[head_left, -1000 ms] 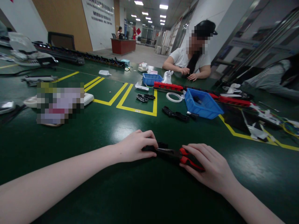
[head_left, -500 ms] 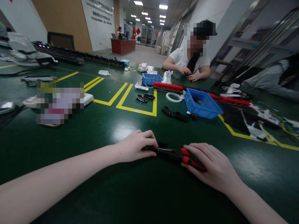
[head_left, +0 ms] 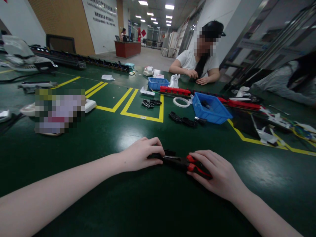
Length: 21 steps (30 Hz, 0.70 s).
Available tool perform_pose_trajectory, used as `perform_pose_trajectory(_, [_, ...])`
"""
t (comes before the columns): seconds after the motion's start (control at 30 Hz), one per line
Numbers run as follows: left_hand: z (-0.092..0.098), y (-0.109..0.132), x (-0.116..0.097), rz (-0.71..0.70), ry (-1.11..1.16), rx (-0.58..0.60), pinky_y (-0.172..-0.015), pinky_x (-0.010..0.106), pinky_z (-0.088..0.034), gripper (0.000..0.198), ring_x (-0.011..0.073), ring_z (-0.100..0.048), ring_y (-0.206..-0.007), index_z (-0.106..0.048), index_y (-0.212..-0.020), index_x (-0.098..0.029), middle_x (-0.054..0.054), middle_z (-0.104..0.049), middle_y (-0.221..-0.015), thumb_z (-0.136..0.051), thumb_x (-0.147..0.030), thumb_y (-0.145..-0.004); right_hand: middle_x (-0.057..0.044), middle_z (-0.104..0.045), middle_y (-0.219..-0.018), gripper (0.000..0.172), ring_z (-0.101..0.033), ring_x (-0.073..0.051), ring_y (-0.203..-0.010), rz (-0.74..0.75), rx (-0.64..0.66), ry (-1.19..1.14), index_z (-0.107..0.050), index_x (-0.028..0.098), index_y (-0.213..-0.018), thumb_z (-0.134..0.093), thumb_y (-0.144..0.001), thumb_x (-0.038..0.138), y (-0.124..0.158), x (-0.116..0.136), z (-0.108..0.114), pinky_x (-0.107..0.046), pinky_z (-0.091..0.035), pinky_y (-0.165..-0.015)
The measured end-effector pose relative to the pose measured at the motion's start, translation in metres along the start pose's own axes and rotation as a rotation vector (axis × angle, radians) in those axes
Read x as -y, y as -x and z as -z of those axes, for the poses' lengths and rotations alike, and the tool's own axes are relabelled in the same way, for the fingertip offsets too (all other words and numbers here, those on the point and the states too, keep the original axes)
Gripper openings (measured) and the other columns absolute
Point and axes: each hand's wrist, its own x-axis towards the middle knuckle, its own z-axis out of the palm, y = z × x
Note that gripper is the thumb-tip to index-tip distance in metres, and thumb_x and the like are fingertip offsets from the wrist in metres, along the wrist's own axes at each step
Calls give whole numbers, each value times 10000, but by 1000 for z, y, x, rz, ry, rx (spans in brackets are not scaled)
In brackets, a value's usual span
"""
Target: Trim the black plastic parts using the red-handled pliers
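My right hand (head_left: 221, 172) is closed around the red and black handles of a pair of pliers (head_left: 181, 161), whose jaws point left. The metal tips of the jaws meet a small black part (head_left: 170, 152) that is dark against the table. Gripping that black part from the other side is my left hand (head_left: 145, 154), with thumb and fingers pinched on it. Much of the part is hidden by my left fingers, so its exact kind cannot be made out. Both hands are low over the green table (head_left: 138, 204).
Beyond my hands lie several black parts (head_left: 182, 119), a blue bin (head_left: 211, 108), a roll of white tape (head_left: 181, 102) and a red strip (head_left: 175, 90). A phone-like object (head_left: 60, 113), partly blurred, is at left. Across the table sits a person (head_left: 197, 62).
The pliers' handles have come closer together, and my right hand has shifted slightly left. My left hand keeps its pinch on the black part. The whole view has shifted a little.
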Motion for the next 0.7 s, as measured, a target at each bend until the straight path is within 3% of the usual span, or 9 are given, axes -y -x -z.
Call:
perform_pose_trajectory(0.57, [2,-1,-5,48,-4,38,-844,353,-457,161,198,-594,-993,-635,-1080,-230,34,-580,-1163,-618,-303,-937,-148,-704,-1041,365,-656,-245,-902,24,-31,87,-603,110,-1158,-618,-894,360,2,-1,6,-372,-526,-740])
perform_pose_trajectory(0.7, [2,-1,-5,42,-2,35,-846,355,-458,164,194,-595,-977,-634,-1081,-229,33,-582,-1155,-618,-304,-936,-138,-711,-1048,360,-655,-256,-937,22,-54,114,-611,126,-1160,-632,-885,358,2,0,4,-403,-499,-803])
